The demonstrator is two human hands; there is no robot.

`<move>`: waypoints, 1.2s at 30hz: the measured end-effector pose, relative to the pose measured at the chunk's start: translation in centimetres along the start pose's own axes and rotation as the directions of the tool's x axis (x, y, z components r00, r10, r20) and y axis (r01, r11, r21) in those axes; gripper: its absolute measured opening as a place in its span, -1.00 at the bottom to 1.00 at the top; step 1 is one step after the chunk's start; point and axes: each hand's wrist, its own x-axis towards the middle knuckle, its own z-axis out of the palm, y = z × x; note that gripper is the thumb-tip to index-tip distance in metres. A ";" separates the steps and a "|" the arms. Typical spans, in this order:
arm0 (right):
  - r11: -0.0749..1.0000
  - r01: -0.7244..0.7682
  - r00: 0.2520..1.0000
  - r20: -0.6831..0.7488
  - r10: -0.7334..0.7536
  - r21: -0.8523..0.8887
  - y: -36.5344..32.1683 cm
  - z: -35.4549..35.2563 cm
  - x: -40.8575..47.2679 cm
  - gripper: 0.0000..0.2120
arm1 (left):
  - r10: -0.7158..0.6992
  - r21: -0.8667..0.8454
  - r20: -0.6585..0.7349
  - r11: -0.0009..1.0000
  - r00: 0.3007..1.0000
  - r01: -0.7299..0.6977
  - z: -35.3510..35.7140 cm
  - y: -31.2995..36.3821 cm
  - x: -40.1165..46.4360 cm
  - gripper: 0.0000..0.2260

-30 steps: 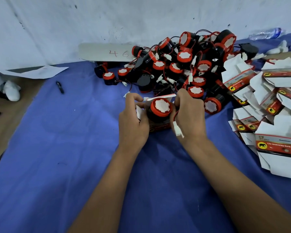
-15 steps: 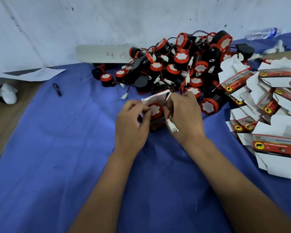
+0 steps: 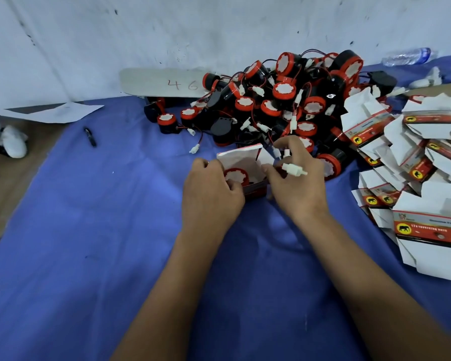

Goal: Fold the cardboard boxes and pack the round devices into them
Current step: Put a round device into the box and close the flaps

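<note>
A small red and white cardboard box stands on the blue cloth with its white top flap raised. One round red and black device sits inside it. My left hand grips the box's left side. My right hand holds the right side, and the device's white wire connector lies across its fingers. Behind the box is a pile of several round devices with wires.
Several flat and half-folded boxes are heaped at the right. A strip marked 46 leans on the wall. A black pen, a sheet of paper and a plastic bottle lie around the cloth.
The device has gone down into the box and the top flap now stands up. The white connector moved from below my right hand to on top of its fingers.
</note>
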 end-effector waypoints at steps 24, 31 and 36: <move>0.872 0.378 0.907 0.312 -0.282 -0.312 -1.6 1.2 -0.8 -0.74 | -0.122 -0.361 0.051 0.923 0.991 0.132 1.1 -0.1 0.1 -0.91; 0.902 0.285 0.954 0.191 -0.233 -0.324 -2.8 1.1 0.2 -0.85 | -0.047 -0.429 0.068 0.900 0.997 0.072 0.6 -0.1 0.2 -0.66; 0.875 0.221 0.968 0.208 -0.142 -0.431 -3.7 1.9 1.5 -0.82 | -0.026 -0.373 0.093 0.926 0.995 0.059 0.6 -0.3 0.3 -0.59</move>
